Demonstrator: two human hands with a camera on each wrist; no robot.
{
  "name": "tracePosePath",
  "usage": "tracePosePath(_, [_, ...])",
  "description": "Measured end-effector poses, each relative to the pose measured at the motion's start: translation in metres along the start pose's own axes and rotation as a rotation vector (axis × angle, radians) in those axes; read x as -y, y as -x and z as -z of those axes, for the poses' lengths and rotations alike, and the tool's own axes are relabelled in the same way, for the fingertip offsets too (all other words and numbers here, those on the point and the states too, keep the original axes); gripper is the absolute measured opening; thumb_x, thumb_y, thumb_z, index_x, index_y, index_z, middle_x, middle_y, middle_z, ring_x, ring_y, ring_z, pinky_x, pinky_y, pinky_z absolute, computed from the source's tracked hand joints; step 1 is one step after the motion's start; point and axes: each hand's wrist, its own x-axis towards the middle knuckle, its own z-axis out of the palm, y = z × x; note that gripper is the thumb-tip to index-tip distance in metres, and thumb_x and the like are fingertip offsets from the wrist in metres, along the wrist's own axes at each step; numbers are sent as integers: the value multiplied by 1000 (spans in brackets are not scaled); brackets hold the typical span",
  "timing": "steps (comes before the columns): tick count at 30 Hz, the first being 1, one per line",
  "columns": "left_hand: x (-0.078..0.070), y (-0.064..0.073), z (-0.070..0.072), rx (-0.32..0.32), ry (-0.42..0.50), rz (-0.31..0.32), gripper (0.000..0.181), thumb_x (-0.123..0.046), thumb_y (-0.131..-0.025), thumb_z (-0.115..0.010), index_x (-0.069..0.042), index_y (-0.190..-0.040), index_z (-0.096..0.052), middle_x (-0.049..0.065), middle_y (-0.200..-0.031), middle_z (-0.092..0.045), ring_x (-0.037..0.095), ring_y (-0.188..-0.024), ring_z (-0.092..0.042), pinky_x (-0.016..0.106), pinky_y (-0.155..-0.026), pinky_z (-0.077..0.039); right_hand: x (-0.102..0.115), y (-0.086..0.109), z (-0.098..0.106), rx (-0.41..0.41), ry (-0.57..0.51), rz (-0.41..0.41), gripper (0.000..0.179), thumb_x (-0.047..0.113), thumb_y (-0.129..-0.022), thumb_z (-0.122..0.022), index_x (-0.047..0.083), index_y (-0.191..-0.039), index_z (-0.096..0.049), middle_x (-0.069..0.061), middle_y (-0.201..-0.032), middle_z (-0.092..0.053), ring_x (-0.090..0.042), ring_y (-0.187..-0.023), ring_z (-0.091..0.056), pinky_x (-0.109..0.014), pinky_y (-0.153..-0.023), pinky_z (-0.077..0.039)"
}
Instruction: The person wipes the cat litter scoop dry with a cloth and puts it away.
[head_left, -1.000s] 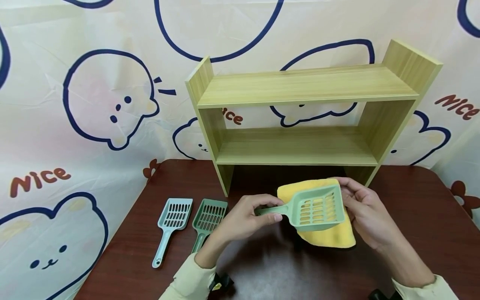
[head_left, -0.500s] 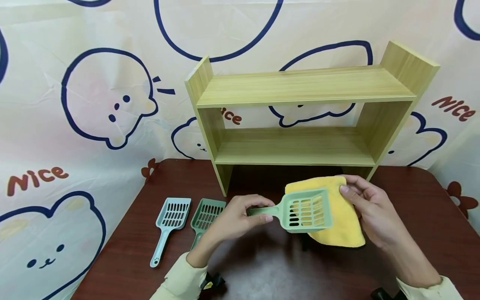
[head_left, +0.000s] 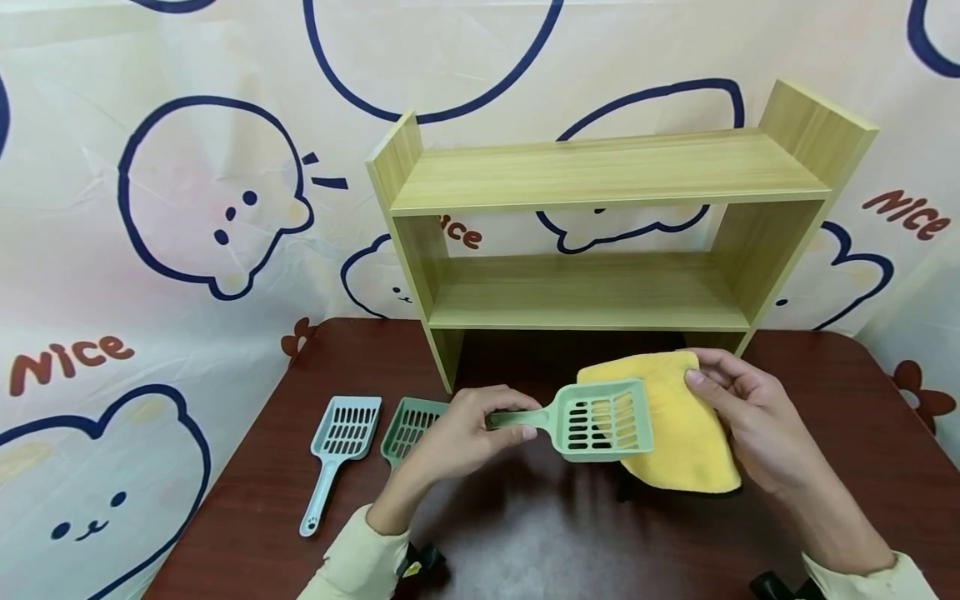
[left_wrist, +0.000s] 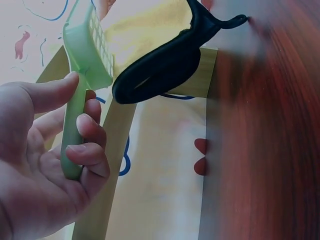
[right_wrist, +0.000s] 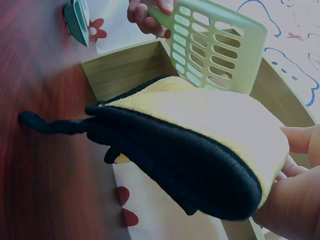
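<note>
- Scoop, light green with a slotted pan point(head_left: 561, 419), hangs in the air above the table point(head_left: 570, 533), in front of the shelf unit point(head_left: 588, 292).
- Your left hand point(head_left: 468, 425) grips its handle, thumb along one side and fingers curled round the other; the pan points towards your right.
- Your right hand point(head_left: 746, 408) pinches the yellow cloth point(head_left: 686, 425) by its upper right corner, thumb on the yellow face.
- Your two hands are apart, with the pan and the cloth between them.
- From your head view, the pan overlaps the left part of the cloth, and yellow shows through some of the slots; you cannot tell whether the two touch.
- Both wrist views show you the cloth's black underside and a dark loop trailing from one end.
- To your left on the table lies a light blue scoop point(head_left: 333, 462), slotted pan away from you, handle towards you.
- Just beside it lies a dark green scoop point(head_left: 396, 457), partly hidden by your left hand and forearm.
- Behind the shelf unit, you face a pale backdrop point(head_left: 247, 350) printed with blue-outlined bears.
</note>
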Motion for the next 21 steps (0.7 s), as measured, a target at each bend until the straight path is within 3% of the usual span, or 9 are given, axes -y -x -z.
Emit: tracePosePath(21, [-8, -9, -14, 17, 83, -33, 22, -12, -99, -78, -12, -121, -79, 1, -113, -78, 8, -96, -67, 26, -88, -56, -17, -2, -17, 71, -8, -30, 27, 6, -113, -50, 12, -137, -62, 0, -107, -74, -13, -92, -76, -26, -74, -62])
